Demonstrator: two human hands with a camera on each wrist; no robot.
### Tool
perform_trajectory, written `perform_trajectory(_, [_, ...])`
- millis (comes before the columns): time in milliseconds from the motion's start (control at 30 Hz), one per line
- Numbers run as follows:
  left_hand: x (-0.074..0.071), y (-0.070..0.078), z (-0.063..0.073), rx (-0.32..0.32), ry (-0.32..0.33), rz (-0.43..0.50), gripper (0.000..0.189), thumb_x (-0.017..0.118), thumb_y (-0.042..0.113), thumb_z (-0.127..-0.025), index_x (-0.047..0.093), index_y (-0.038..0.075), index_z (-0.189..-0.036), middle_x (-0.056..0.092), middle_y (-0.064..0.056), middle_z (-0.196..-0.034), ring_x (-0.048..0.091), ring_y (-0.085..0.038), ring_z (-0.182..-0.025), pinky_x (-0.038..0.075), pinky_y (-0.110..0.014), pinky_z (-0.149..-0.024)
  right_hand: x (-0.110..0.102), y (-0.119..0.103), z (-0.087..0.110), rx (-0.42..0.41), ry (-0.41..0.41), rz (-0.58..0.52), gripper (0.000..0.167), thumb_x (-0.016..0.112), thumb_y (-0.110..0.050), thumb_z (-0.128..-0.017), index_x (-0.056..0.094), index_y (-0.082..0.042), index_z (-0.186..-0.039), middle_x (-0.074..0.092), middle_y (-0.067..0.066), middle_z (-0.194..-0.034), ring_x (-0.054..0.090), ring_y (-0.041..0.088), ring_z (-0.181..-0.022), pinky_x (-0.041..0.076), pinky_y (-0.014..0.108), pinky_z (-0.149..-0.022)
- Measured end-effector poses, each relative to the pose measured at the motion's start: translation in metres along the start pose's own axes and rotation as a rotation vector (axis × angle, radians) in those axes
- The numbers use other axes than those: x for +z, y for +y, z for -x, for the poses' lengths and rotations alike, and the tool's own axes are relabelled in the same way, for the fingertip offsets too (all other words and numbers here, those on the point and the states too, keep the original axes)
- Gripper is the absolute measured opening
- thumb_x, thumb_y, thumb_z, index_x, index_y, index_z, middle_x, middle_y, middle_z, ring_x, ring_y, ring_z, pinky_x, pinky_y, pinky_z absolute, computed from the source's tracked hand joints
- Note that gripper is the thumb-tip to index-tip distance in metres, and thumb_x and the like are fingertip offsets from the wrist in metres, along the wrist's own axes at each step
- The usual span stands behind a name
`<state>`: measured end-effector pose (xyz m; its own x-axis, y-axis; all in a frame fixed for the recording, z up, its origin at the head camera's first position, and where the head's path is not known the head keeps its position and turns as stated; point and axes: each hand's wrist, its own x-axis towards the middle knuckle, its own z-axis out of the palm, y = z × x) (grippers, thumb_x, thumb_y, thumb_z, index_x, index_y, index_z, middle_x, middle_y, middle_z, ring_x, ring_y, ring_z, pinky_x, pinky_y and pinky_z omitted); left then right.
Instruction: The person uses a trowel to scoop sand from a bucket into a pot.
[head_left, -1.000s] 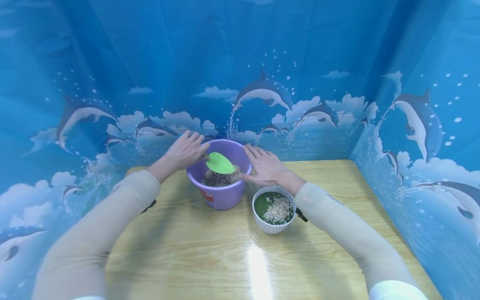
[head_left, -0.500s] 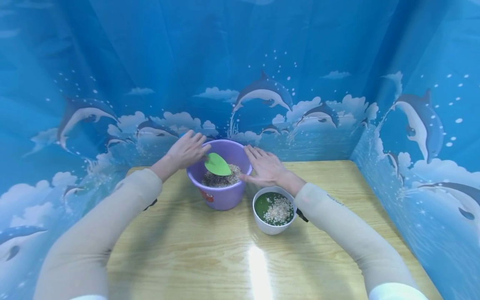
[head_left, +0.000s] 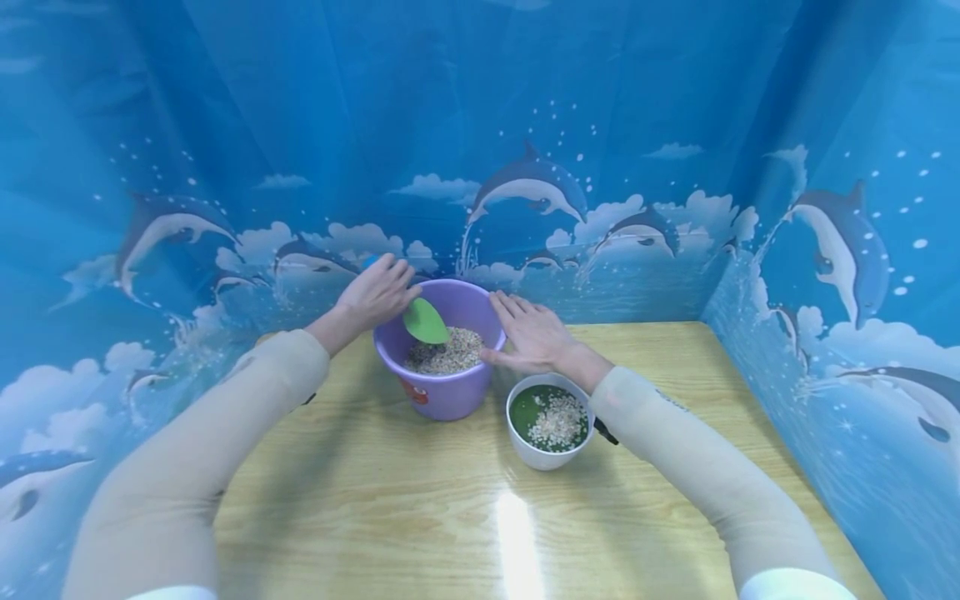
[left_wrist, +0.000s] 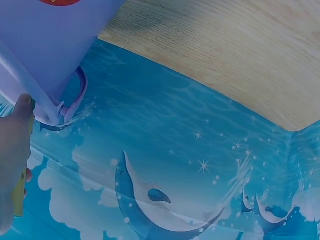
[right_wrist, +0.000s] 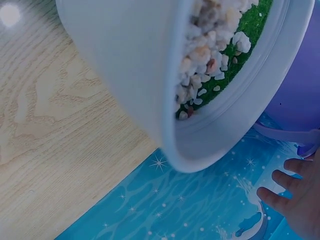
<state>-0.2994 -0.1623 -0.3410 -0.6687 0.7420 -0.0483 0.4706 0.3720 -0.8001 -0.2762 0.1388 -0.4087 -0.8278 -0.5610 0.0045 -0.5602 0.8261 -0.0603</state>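
Wood-grain table (head_left: 405, 517) under purple bucket (head_left: 450, 398) and white pot (head_left: 542, 457).

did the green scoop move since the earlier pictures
Yes. In the head view, the green scoop has shifted left, toward the left rim of the purple bucket, which has stayed in place.

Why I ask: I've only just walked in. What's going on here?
A person is working at a wooden table with both hands. The left hand holds a green scoop inside a purple bucket, pointing down at the gravel. The right hand, fingers straight, is at the bucket's rim. Nearer the person stands a white bowl; gravel covers part of the green layer inside it.
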Motion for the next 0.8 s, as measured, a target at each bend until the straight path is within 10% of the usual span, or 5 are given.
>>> perform_trajectory(233, [-0.003, 0.002, -0.004, 0.012, 0.002, -0.054, 0.014, 0.062, 0.022, -0.104, 0.058, 0.013, -0.114, 0.062, -0.007, -0.102, 0.047, -0.021, -0.088, 0.041, -0.034, -0.083, -0.001, 0.0, 0.001, -0.002, -0.006, 0.022, 0.131, -0.001, -0.102, -0.079, 0.005, -0.006, -0.169, 0.016, 0.021, -0.176, 0.027, 0.043, -0.161, 0.032, 0.062, -0.126])
perform_trajectory(467, [0.0, 0.007, -0.01, 0.026, -0.036, -0.083, 0.025, 0.067, 0.022, -0.1, 0.059, 0.012, -0.122, 0.064, -0.009, -0.111, 0.052, -0.023, -0.096, 0.044, -0.034, -0.087, -0.001, 0.0, 0.001, 0.002, -0.01, 0.008, 0.107, 0.038, -0.079, -0.098, 0.005, -0.006, -0.169, 0.016, 0.021, -0.176, 0.027, 0.044, -0.161, 0.032, 0.064, -0.125])
perform_trajectory(800, [0.003, 0.014, -0.015, 0.018, -0.048, -0.1, 0.019, 0.063, 0.018, -0.102, 0.059, 0.012, -0.119, 0.064, -0.01, -0.111, 0.052, -0.023, -0.096, 0.045, -0.035, -0.089, 0.0, 0.0, 0.001, 0.007, -0.007, -0.002, 0.107, 0.042, -0.077, -0.099, 0.005, -0.006, -0.169, 0.016, 0.022, -0.176, 0.027, 0.044, -0.161, 0.032, 0.064, -0.125])
